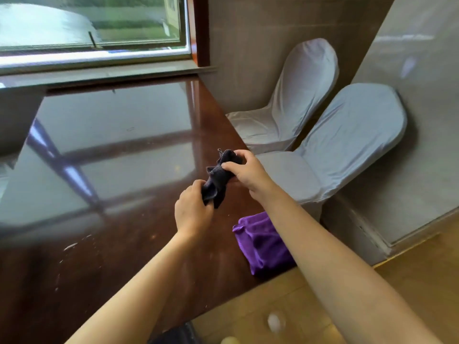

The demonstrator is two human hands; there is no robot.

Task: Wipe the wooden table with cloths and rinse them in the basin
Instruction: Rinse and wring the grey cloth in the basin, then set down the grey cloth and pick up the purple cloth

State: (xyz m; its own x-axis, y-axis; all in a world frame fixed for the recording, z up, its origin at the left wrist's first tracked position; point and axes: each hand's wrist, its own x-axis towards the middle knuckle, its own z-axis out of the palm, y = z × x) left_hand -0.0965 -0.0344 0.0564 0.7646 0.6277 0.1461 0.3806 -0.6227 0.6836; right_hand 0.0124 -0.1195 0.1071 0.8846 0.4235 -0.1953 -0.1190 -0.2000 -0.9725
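Note:
Both my hands hold a crumpled dark cloth in the air above the right part of the glossy dark wooden table. My left hand grips its lower end and my right hand pinches its upper end. A folded purple cloth lies on the table by its right edge, partly under my right forearm. Pale smears and specks show on the near left of the table top. No basin is in view.
Two chairs in grey-white covers, the nearer one and the farther one, stand right of the table against the tiled wall. A window with a sill runs along the table's far side. Light wooden floor lies lower right.

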